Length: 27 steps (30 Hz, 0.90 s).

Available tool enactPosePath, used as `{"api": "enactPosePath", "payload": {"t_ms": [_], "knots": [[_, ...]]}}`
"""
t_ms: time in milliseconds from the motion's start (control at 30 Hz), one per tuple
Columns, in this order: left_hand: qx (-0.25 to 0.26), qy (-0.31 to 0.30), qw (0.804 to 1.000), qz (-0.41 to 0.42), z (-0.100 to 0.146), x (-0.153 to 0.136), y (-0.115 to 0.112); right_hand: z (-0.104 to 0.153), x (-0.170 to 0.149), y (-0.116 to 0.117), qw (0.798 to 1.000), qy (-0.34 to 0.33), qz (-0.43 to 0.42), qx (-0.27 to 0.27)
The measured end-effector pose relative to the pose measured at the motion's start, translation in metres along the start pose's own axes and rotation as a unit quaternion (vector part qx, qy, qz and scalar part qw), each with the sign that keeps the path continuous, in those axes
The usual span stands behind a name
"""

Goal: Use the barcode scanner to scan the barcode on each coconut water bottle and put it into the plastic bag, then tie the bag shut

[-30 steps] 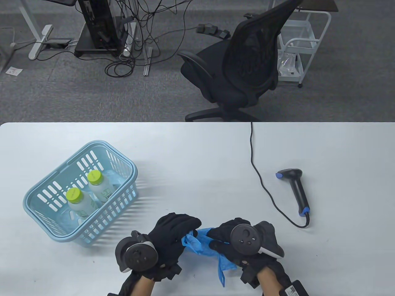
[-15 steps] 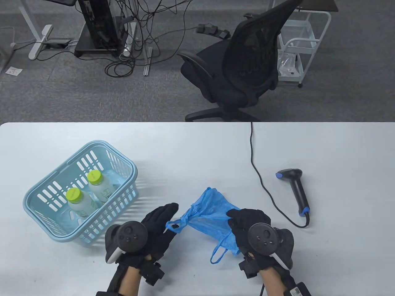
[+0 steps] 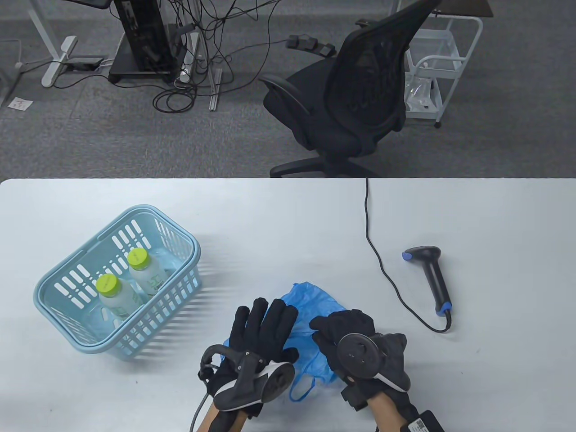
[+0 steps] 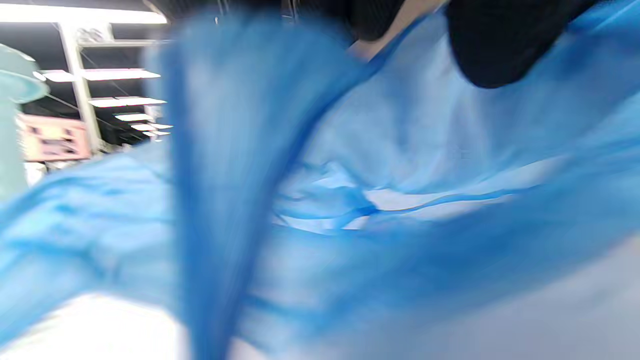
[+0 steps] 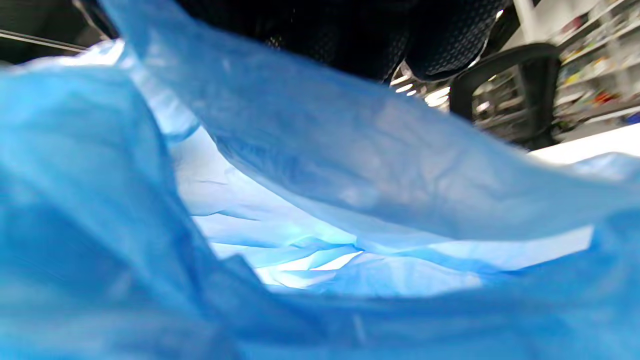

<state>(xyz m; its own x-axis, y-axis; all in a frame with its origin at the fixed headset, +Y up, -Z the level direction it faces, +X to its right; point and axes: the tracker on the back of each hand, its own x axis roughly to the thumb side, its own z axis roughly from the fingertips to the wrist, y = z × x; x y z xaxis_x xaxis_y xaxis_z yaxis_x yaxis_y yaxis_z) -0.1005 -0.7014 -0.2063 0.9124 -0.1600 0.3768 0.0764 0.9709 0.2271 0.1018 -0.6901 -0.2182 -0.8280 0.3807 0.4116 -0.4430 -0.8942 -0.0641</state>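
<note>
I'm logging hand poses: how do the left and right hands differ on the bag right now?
The left hand lies flat with straight, spread fingers on the bag; the right hand has curled fingers gripping the plastic. The left covers the bag's left part, the right its right part. Both wear black gloves with trackers and touch the bag.

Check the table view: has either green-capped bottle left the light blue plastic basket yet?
No, both green-capped bottles stand inside the light blue plastic basket.

we see a light blue basket (image 3: 54, 288) on the white table (image 3: 288, 211), black office chair (image 3: 355, 103) behind it, white cart (image 3: 443, 58) beside chair, tangled cables (image 3: 211, 49) on grey carpet
</note>
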Motion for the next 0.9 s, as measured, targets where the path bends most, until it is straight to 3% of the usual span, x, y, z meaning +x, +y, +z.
{"api": "enactPosePath", "payload": {"t_ms": [67, 167, 267, 333, 400, 500, 567, 600, 800, 867, 900], "knots": [[-0.01, 0.037, 0.999, 0.016, 0.0, -0.016, -0.007, -0.001, -0.003, -0.001, 1.0, -0.01, -0.026, 0.014], [-0.01, 0.06, 0.992, 0.107, 0.005, -0.047, -0.013, -0.001, -0.01, -0.002, 0.999, -0.003, -0.017, 0.028], [-0.043, 0.056, 0.956, 0.286, 0.007, -0.066, -0.02, 0.003, -0.008, -0.001, 0.992, 0.007, 0.124, -0.001], [-0.056, 0.068, 0.924, 0.371, 0.007, -0.069, -0.023, 0.01, 0.005, -0.009, 0.985, -0.069, 0.154, -0.041], [-0.058, 0.072, 0.918, 0.385, 0.005, -0.068, -0.02, 0.017, 0.028, -0.018, 0.977, -0.166, 0.117, -0.066], [-0.064, 0.067, 0.904, 0.418, 0.001, -0.06, -0.017, 0.023, 0.068, -0.007, 0.964, -0.207, 0.167, -0.006], [-0.074, 0.053, 0.892, 0.444, 0.001, -0.054, -0.016, 0.014, 0.076, 0.015, 0.947, -0.145, 0.282, 0.058], [-0.081, 0.046, 0.887, 0.452, 0.002, -0.052, -0.015, 0.011, 0.073, 0.022, 0.939, -0.124, 0.314, 0.063], [-0.123, 0.014, 0.851, 0.51, 0.002, -0.056, -0.019, -0.005, 0.021, 0.031, 0.946, 0.035, 0.313, 0.076], [-0.14, -0.014, 0.826, 0.545, 0.001, -0.059, -0.022, -0.006, 0.002, 0.029, 0.937, 0.077, 0.328, 0.096], [-0.15, -0.025, 0.804, 0.575, 0.001, -0.062, -0.024, -0.006, -0.008, 0.028, 0.933, 0.094, 0.329, 0.107]]}}
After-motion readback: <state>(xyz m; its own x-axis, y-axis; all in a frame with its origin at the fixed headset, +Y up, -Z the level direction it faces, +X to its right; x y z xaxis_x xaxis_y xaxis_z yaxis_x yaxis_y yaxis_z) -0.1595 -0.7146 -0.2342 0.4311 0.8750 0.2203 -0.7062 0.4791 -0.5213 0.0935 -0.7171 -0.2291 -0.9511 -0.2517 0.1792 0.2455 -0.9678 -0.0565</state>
